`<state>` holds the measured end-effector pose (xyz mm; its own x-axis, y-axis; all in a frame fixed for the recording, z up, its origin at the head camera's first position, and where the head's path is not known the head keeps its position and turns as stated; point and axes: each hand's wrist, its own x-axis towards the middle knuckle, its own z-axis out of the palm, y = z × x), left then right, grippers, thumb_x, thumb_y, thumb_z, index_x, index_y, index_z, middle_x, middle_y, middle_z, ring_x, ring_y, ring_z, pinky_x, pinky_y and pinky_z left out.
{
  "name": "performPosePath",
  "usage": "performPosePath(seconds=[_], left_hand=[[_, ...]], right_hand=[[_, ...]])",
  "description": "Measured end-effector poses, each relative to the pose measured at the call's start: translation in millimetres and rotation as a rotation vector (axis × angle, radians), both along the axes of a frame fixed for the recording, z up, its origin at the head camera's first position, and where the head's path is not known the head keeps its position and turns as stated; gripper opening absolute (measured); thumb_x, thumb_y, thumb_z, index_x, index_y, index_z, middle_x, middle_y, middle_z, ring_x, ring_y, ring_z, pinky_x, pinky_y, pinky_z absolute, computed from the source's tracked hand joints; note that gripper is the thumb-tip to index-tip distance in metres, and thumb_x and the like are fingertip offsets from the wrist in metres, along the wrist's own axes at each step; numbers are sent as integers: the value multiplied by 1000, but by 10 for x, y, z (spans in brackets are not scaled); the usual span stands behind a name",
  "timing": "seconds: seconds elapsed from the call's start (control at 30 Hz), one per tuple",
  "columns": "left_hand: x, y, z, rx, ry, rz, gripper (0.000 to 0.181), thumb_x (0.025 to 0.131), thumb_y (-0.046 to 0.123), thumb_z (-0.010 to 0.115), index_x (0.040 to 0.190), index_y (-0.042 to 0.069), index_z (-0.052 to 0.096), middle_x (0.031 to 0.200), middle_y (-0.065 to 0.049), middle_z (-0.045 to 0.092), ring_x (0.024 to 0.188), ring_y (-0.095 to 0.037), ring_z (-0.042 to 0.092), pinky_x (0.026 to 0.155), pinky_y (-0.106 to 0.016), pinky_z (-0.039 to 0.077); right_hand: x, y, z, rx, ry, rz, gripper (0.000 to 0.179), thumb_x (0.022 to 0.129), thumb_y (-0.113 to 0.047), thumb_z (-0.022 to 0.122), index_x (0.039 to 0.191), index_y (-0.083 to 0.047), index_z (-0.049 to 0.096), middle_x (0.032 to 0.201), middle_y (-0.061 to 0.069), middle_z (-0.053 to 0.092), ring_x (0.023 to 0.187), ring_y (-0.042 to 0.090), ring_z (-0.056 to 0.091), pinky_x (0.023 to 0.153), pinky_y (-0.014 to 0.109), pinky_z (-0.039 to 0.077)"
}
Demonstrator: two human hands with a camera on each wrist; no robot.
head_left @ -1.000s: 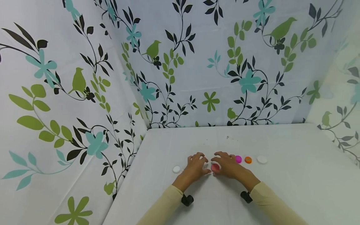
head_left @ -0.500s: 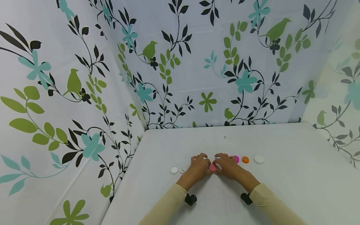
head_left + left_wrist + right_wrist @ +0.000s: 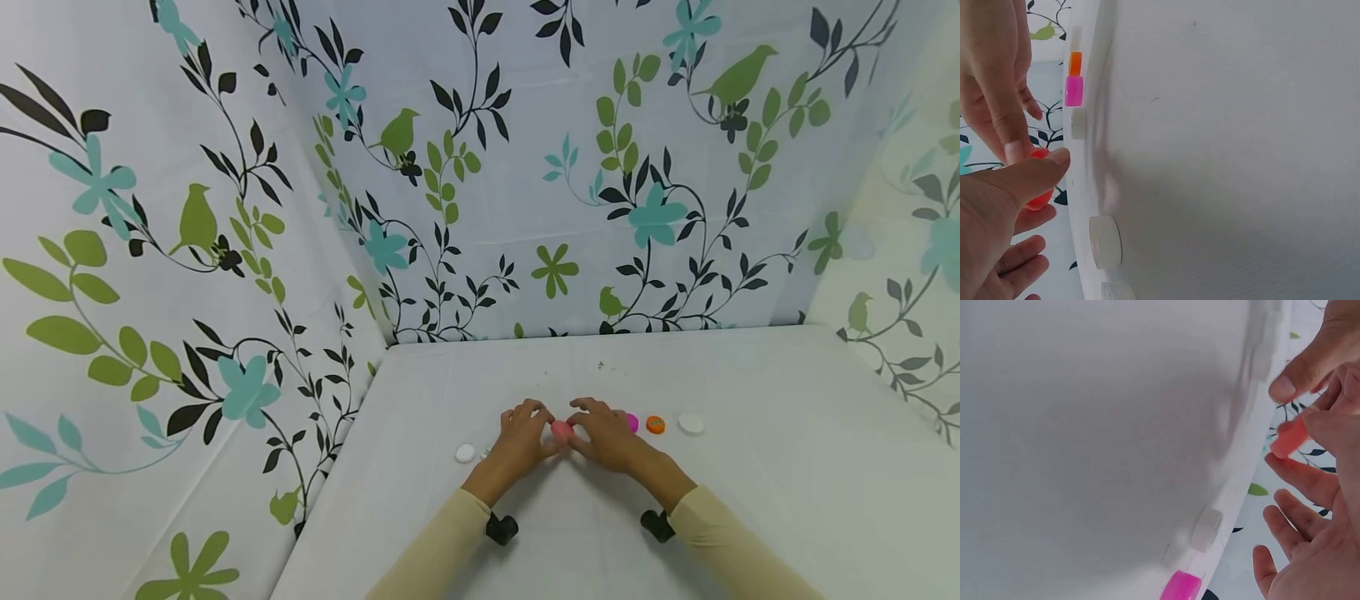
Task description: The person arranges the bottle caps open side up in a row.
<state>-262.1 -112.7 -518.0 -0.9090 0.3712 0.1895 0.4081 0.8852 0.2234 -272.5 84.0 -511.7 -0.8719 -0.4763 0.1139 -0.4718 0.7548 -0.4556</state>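
A coral-red bottle cap (image 3: 562, 431) with a ridged side is held between both hands, raised over the white table. My left hand (image 3: 519, 437) has its thumb and index finger around it, as the left wrist view shows, the thumb crossing in front of the cap (image 3: 1040, 199). From the other side my right hand (image 3: 609, 435) pinches the cap (image 3: 1289, 442) between thumb and index finger, its other fingers loosely bent. The left thumb stands apart from the cap in the right wrist view.
Right of the hands lie a magenta cap (image 3: 632, 422), an orange cap (image 3: 655, 425) and a flat white disc (image 3: 691, 423). A white cap (image 3: 465, 452) lies at the left. Close to the magenta one, a whitish cap (image 3: 1079, 123) shows. Patterned curtains (image 3: 480, 167) surround the table.
One second ago the hands stood apart, the red cap beside the right fingers. Both hands have closed in on it, and it has since moved slightly up and away from the body, tilting.
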Motion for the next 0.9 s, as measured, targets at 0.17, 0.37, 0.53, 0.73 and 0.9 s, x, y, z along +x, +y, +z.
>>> performPosePath(seconds=[0.17, 0.37, 0.53, 0.73, 0.9], left_hand=[[-8, -4, 22, 50, -10, 26, 52, 91, 46, 82, 125, 10, 65, 138, -10, 56, 130, -28, 55, 111, -52, 38], [-2, -7, -13, 58, 4, 37, 46, 94, 45, 81, 121, 10, 65, 137, -10, 56, 128, -27, 56, 110, -50, 39], [19, -26, -1, 74, 1, 26, 40, 95, 39, 81, 118, 11, 65, 137, -10, 56, 130, -28, 55, 112, -51, 38], [45, -55, 20, 79, -3, 23, 39, 94, 33, 82, 121, 9, 67, 139, -11, 57, 132, -28, 54, 113, -52, 37], [41, -62, 0, 58, 1, 14, 43, 94, 33, 82, 126, 8, 68, 139, -11, 57, 131, -28, 54, 112, -52, 37]], right_hand=[[-8, -55, 20, -63, -44, -28, 34, 105, -36, 66, 121, -8, 76, 150, 17, 55, 142, 41, 47, 107, 69, 41], [4, -101, 11, -96, -83, -28, 37, 105, -38, 64, 117, -6, 80, 149, 16, 57, 139, 40, 50, 106, 67, 40], [19, -100, 6, -100, -62, -3, 36, 105, -32, 65, 130, -8, 74, 149, 17, 57, 140, 41, 50, 103, 66, 43], [24, -97, -16, -78, 18, 35, 40, 103, -22, 69, 141, -13, 67, 148, 17, 58, 138, 41, 53, 98, 61, 47], [46, -92, -31, -28, 52, 35, 43, 100, -19, 73, 142, -14, 66, 147, 17, 58, 135, 40, 55, 98, 61, 47]])
